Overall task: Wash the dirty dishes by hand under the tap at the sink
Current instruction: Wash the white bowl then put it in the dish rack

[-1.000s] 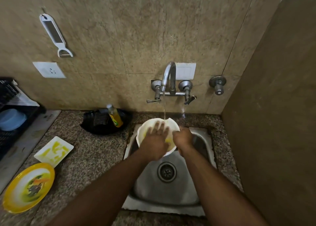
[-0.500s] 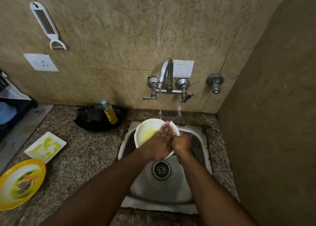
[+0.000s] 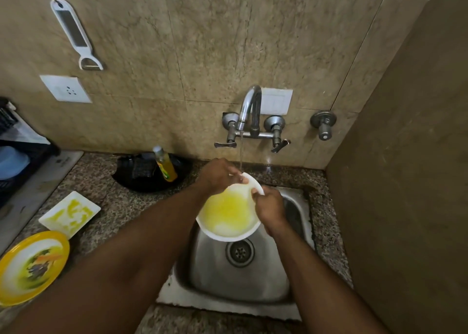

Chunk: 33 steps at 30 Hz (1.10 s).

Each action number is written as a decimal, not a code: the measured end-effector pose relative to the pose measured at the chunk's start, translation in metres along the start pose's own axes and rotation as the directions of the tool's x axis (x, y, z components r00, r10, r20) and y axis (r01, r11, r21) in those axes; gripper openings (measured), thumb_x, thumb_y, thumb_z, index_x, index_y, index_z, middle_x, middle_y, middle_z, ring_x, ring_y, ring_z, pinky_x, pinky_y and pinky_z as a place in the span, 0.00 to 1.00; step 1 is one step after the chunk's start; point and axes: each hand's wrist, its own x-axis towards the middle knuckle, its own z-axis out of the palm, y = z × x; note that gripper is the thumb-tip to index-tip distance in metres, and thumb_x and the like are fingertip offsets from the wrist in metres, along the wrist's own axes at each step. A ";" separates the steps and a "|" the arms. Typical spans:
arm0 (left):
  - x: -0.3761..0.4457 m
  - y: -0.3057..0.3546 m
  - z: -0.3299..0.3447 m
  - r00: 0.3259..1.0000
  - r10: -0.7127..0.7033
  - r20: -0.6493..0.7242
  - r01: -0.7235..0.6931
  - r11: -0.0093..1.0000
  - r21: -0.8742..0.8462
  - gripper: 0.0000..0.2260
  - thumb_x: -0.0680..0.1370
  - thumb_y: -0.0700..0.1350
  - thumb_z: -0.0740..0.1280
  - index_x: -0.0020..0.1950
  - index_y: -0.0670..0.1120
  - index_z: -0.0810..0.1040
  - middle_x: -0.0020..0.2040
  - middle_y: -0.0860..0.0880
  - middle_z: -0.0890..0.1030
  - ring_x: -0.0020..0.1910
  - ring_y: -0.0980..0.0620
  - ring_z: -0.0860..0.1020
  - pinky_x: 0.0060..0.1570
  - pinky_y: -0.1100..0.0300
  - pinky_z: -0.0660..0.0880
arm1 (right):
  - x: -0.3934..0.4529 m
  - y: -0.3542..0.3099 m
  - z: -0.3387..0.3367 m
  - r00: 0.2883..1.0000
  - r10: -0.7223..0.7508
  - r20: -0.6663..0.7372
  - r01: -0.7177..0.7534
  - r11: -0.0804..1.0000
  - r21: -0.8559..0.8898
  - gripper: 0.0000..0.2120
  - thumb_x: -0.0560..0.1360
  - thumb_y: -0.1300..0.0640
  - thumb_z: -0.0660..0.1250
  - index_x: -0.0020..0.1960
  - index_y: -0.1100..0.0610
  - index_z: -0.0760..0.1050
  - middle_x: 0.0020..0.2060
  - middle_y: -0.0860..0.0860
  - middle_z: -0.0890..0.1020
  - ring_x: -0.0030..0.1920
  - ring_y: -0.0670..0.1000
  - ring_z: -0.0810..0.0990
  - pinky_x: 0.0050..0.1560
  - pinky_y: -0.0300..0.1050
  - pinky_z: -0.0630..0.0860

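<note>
Now: left fingers (image 3: 236, 175) pinch the bowl (image 3: 229, 213) rim at its 12 o'clock, right under the water stream (image 3: 241, 151). Left hand (image 3: 219, 175) sits above the rim. Right fingers (image 3: 255, 193) are clamped on the rim at about 2 o'clock, right hand (image 3: 269, 207) wrapping the outer wall. Both hands grasp the bowl.

Bowl is held tilted over the sink (image 3: 243, 280), open side toward the camera, yellow residue across the inside. Its 6 o'clock rim hangs above the drain (image 3: 239, 252), not touching it.

Room: basin free below and at 6 o'clock of the bowl. Side wall (image 3: 405, 181) is near, at 3 o'clock of the sink. Tap (image 3: 249, 111) is at 12, spout just above the left hand. Counter (image 3: 121, 202) is open at 9 o'clock between sink and dishes.

Waiting at 9 o'clock: square plate (image 3: 69, 214), yellow smears; yellow plate (image 3: 30, 265), partly cut off by the frame edge. Soap bottle (image 3: 166, 165) leans in a black tray (image 3: 149, 174) at 10 o'clock.

Hidden: right fingertips behind the rim, bowl's underside, and part of the sink's left edge under the left forearm. Rack (image 3: 15, 161) at far left is cropped.
</note>
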 end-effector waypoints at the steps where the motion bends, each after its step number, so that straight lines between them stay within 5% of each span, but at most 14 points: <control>1: 0.002 0.003 0.000 0.999 -0.008 -0.032 0.008 1.000 0.005 0.23 0.74 0.64 0.74 0.34 0.45 0.85 0.30 0.48 0.82 0.31 0.49 0.80 0.38 0.54 0.74 | 0.003 -0.005 -0.001 1.000 -0.010 0.001 0.010 1.000 -0.018 0.10 0.80 0.55 0.67 0.54 0.59 0.84 0.47 0.57 0.87 0.49 0.61 0.84 0.52 0.56 0.81; 4: 0.011 0.004 0.005 0.997 -0.028 -0.069 0.029 0.999 0.019 0.31 0.79 0.64 0.69 0.24 0.46 0.68 0.23 0.49 0.69 0.25 0.50 0.69 0.35 0.50 0.72 | 0.013 -0.009 -0.003 1.000 0.000 0.020 0.001 0.997 -0.073 0.12 0.80 0.55 0.68 0.59 0.59 0.84 0.51 0.58 0.86 0.51 0.60 0.83 0.55 0.55 0.81; 6: 0.012 0.000 0.007 0.999 -0.029 -0.042 0.028 0.999 -0.019 0.27 0.79 0.59 0.72 0.25 0.46 0.74 0.25 0.48 0.74 0.26 0.50 0.73 0.37 0.48 0.75 | 0.015 -0.007 -0.004 0.999 0.037 0.038 -0.035 0.998 -0.055 0.12 0.80 0.55 0.68 0.60 0.59 0.83 0.52 0.58 0.86 0.52 0.60 0.84 0.57 0.57 0.81; 8: 0.010 -0.007 0.009 0.999 -0.053 0.013 0.053 0.996 -0.066 0.10 0.77 0.50 0.77 0.40 0.44 0.88 0.39 0.47 0.87 0.38 0.50 0.83 0.46 0.51 0.81 | 0.019 -0.003 -0.005 0.996 0.066 0.052 -0.063 0.996 -0.056 0.12 0.81 0.55 0.67 0.60 0.60 0.83 0.51 0.58 0.86 0.51 0.61 0.84 0.56 0.59 0.81; 11: 0.004 -0.017 0.013 0.996 -0.083 0.014 0.084 0.996 -0.029 0.16 0.72 0.43 0.81 0.57 0.41 0.87 0.56 0.44 0.87 0.56 0.47 0.85 0.61 0.55 0.79 | 0.021 -0.004 -0.006 0.995 0.043 0.084 -0.034 0.994 -0.106 0.11 0.81 0.55 0.67 0.58 0.61 0.83 0.50 0.59 0.85 0.50 0.61 0.83 0.54 0.56 0.81; 14: 0.006 -0.019 0.015 0.999 -0.043 -0.022 0.044 0.997 0.061 0.11 0.68 0.51 0.83 0.40 0.48 0.85 0.38 0.49 0.83 0.41 0.51 0.83 0.42 0.60 0.74 | 0.023 -0.007 -0.004 0.994 0.019 0.106 -0.004 0.990 -0.138 0.10 0.81 0.57 0.68 0.58 0.59 0.83 0.49 0.58 0.85 0.49 0.59 0.83 0.49 0.50 0.78; 17: 0.009 -0.014 0.013 0.995 -0.076 -0.061 0.077 0.997 0.011 0.22 0.68 0.58 0.81 0.29 0.46 0.75 0.27 0.52 0.72 0.29 0.58 0.72 0.33 0.60 0.66 | 0.027 -0.013 -0.004 0.992 0.005 0.126 0.012 0.991 -0.133 0.11 0.80 0.59 0.68 0.59 0.60 0.83 0.48 0.57 0.85 0.48 0.58 0.83 0.47 0.50 0.78; 19: 0.012 -0.013 0.011 0.998 -0.057 -0.032 0.055 0.997 -0.049 0.16 0.72 0.54 0.80 0.33 0.45 0.83 0.30 0.52 0.79 0.32 0.56 0.76 0.37 0.59 0.69 | 0.032 -0.014 -0.007 0.993 0.015 0.118 -0.001 0.993 -0.119 0.10 0.81 0.57 0.68 0.58 0.59 0.83 0.47 0.57 0.85 0.47 0.59 0.84 0.46 0.52 0.80; 21: 0.017 -0.014 0.006 0.999 -0.043 0.016 0.044 0.993 -0.107 0.08 0.76 0.46 0.78 0.48 0.41 0.89 0.44 0.46 0.88 0.45 0.50 0.84 0.47 0.61 0.74 | 0.037 -0.015 -0.010 0.994 0.029 0.107 -0.017 0.993 -0.113 0.09 0.81 0.56 0.68 0.57 0.58 0.84 0.45 0.57 0.86 0.46 0.59 0.84 0.48 0.54 0.82; 25: 0.024 -0.022 0.005 0.988 -0.088 0.124 0.104 0.986 -0.129 0.15 0.77 0.41 0.77 0.63 0.39 0.85 0.61 0.43 0.85 0.62 0.47 0.83 0.64 0.59 0.75 | 0.043 -0.014 -0.013 0.994 0.033 0.103 -0.020 0.991 -0.130 0.10 0.80 0.57 0.68 0.57 0.59 0.84 0.45 0.57 0.86 0.45 0.59 0.85 0.50 0.54 0.82; 30: 0.029 -0.021 0.017 0.991 -0.129 0.042 0.136 0.953 -0.272 0.10 0.73 0.49 0.81 0.46 0.43 0.90 0.40 0.46 0.88 0.40 0.52 0.84 0.44 0.59 0.77 | 0.044 -0.014 -0.013 0.993 0.048 0.105 -0.034 0.991 -0.129 0.08 0.80 0.58 0.69 0.56 0.60 0.84 0.44 0.56 0.85 0.45 0.59 0.85 0.48 0.53 0.81; 33: 0.030 -0.023 0.017 0.989 -0.141 0.054 0.149 0.961 -0.232 0.12 0.73 0.39 0.80 0.55 0.39 0.88 0.51 0.43 0.88 0.51 0.50 0.85 0.51 0.63 0.75 | 0.047 -0.013 -0.015 0.992 0.053 0.110 -0.038 0.990 -0.134 0.08 0.80 0.58 0.69 0.56 0.60 0.84 0.43 0.56 0.86 0.43 0.58 0.85 0.49 0.53 0.82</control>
